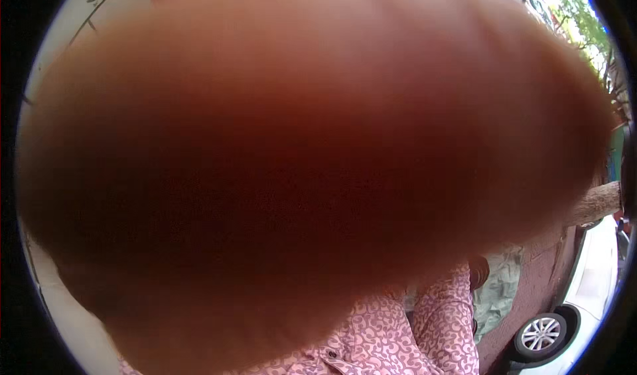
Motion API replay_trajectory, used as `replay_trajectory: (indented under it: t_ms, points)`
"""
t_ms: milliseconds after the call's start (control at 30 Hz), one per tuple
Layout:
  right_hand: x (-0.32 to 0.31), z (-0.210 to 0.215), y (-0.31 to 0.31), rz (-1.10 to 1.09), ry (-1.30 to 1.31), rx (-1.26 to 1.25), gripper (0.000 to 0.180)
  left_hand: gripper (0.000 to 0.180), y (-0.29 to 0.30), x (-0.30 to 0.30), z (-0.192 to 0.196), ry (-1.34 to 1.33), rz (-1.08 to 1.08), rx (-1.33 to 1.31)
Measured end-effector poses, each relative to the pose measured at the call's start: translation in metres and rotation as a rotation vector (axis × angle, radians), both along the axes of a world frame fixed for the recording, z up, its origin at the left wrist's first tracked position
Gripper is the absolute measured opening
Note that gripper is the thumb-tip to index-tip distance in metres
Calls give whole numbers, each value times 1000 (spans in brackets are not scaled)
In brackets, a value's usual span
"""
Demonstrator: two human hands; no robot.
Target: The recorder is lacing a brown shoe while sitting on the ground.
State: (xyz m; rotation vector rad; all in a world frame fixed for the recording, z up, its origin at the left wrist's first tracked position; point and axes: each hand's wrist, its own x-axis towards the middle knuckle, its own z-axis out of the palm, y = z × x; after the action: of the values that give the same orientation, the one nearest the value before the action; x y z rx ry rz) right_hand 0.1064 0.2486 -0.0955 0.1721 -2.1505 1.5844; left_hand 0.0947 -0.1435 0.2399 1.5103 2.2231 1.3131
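Very close, across most of the frame, a blurred hand (pixel 318 149); cannot tell whether left or right, spread or pressed together, empty or gripping. Past its lower edge, at bottom centre, pink patterned clothing (pixel 378 335). Farther off, toward lower right, a pale green sheet (pixel 501 289), then a white car (pixel 596 285); at upper right, foliage (pixel 584 20).

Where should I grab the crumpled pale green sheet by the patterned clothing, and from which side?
Probably take the green sheet by its right edge, coming from the picture's right: that edge borders reddish ground, while patterned clothing crowds its left.
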Motion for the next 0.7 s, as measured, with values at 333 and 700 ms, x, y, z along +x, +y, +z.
replay_trajectory:
  t_ms: [333,700]
  points:
    - [-13,7,-5,-99,-501,-684,39,50,57,-20,-16,86,-70,-120]
    - [-1,9,-14,-142,-575,-834,49,44,100,-21,2,243,-131,-16]
